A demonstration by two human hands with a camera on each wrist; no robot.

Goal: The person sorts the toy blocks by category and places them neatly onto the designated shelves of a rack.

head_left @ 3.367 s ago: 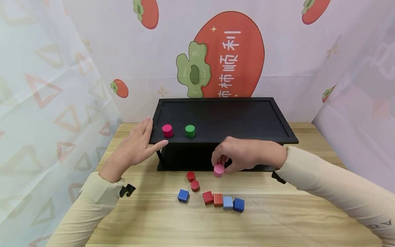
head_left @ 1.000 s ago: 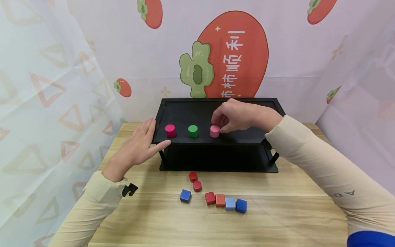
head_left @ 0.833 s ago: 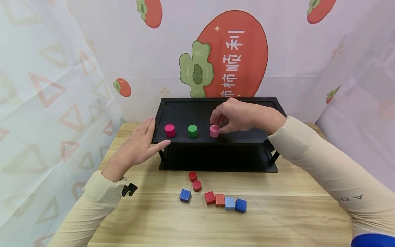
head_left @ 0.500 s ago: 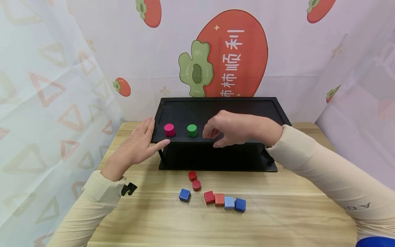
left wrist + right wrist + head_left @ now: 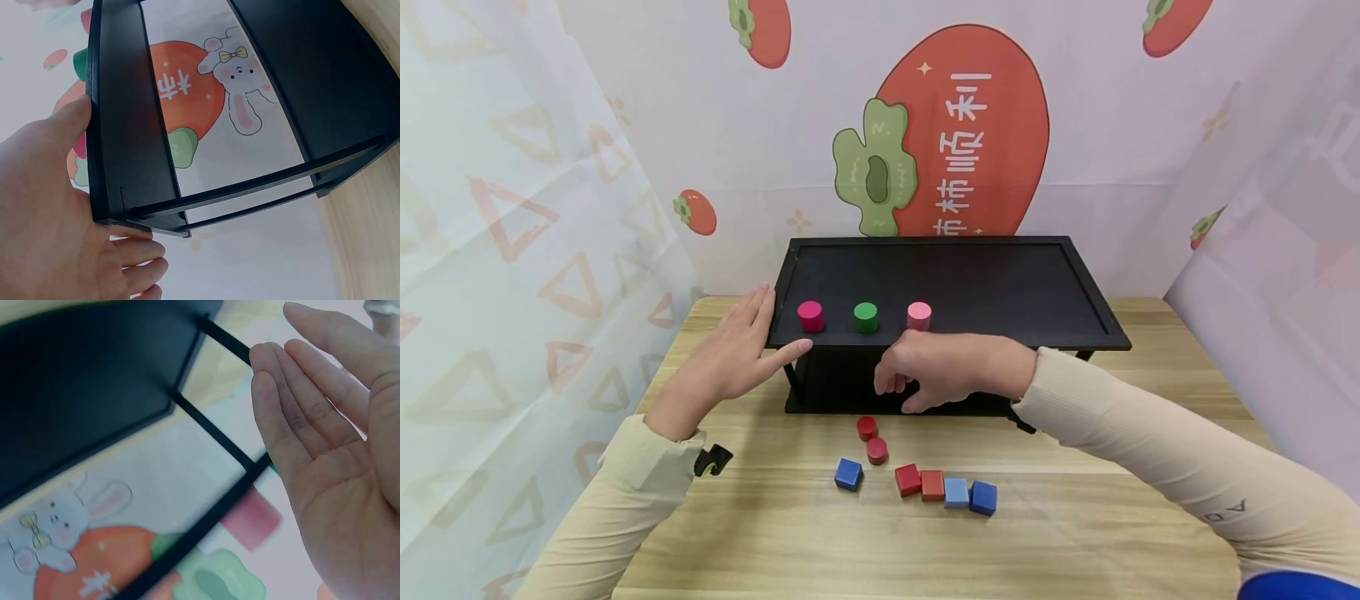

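A black two-tier rack (image 5: 1000, 283) stands on the wooden table. Along the front of its top shelf sit a magenta cylinder (image 5: 811, 316), a green cylinder (image 5: 866, 317) and a pink cylinder (image 5: 919, 315). My left hand (image 5: 726, 354) rests at the rack's left edge, fingers straight, thumb along the front; in the left wrist view it lies against the rack's side. My right hand (image 5: 943, 367) is in front of the rack, just below the pink cylinder. It holds nothing, and its fingers and thumb are apart in the right wrist view.
On the table before the rack lie two red cylinders (image 5: 876, 451), a blue cube (image 5: 848, 474), and a row with a red cube (image 5: 907, 480), an orange-red cube (image 5: 932, 485), a light blue cube (image 5: 957, 492) and a dark blue cube (image 5: 982, 497). Printed cloth hangs behind.
My right hand carried the pink cylinder up onto the top shelf beside the green one, let it go, then drew back down in front of the rack. The left hand stayed put.
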